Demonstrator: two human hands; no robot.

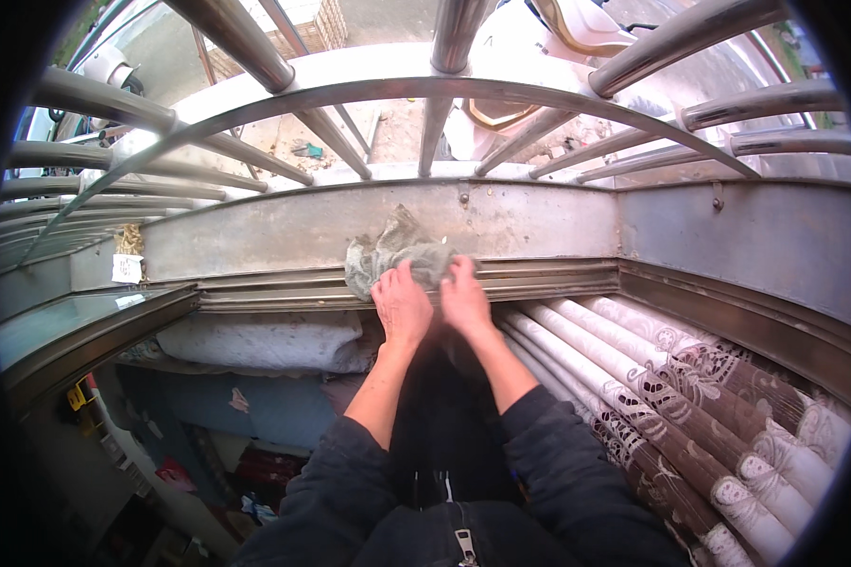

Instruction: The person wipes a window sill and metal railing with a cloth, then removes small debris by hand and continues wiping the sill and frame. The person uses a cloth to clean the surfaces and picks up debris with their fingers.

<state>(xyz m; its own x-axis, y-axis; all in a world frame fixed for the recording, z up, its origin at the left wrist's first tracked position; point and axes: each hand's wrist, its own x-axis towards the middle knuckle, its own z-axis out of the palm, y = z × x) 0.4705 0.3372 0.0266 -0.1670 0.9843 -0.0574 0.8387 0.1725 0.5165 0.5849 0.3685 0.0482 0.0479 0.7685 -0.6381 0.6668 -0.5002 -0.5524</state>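
Observation:
A crumpled grey-green cloth (404, 251) lies over the metal window track (546, 278) and rises against the dull metal sill beyond it (276, 220). My left hand (402, 303) grips the near edge of the cloth, fingers curled on it. Close by on the right, my right hand (466, 294) holds the cloth's right part between thumb and fingers; this hand is slightly blurred. Both hands are at the track, a small gap apart.
Metal bars (454, 42) form a guard beyond the sill. A sliding window pane (64, 319) stands at the left, near a white paper piece (127, 268). A patterned curtain (666, 383) hangs at the right. A bundled pale cloth (262, 340) lies below the track.

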